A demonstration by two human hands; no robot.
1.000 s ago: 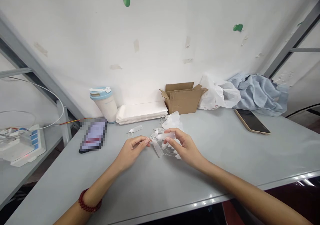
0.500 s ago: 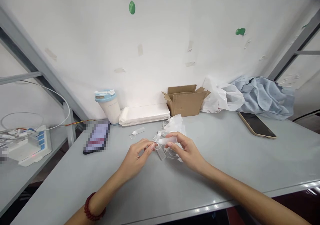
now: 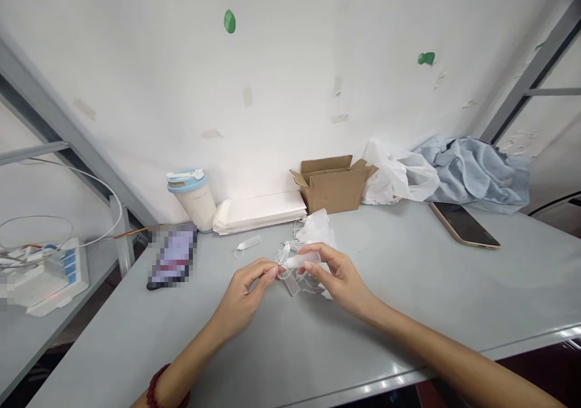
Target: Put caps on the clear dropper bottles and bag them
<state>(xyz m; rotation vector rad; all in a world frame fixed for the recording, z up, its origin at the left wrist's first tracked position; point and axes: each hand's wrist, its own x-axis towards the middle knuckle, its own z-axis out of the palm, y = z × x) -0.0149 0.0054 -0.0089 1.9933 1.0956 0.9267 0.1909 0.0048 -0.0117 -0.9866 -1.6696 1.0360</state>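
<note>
Between the thumb and fingers of my right hand (image 3: 333, 272) is a small translucent white plastic sleeve (image 3: 302, 259), its narrow end pointing left. My left hand (image 3: 254, 284) is pinched closed at that narrow end, beside a thin white cord loop; what its fingertips grip is too small to make out. Under and behind my hands lies a pile of similar white sleeves (image 3: 316, 227) with cord loops. One more sleeve (image 3: 249, 244) lies apart on the grey table (image 3: 272, 347), left of the pile.
Along the wall stand a blue-lidded cup (image 3: 195, 201), a stack of white envelopes or packets (image 3: 261, 211), an open cardboard box (image 3: 336, 189), a white plastic bag (image 3: 394, 175) and a light blue cloth (image 3: 474, 172). A phone (image 3: 465, 225) lies right; a blurred purple item (image 3: 173, 256) lies left.
The camera view has shifted slightly. Both hands keep nearly the same pose around the sleeve, with only slight finger movement.
</note>
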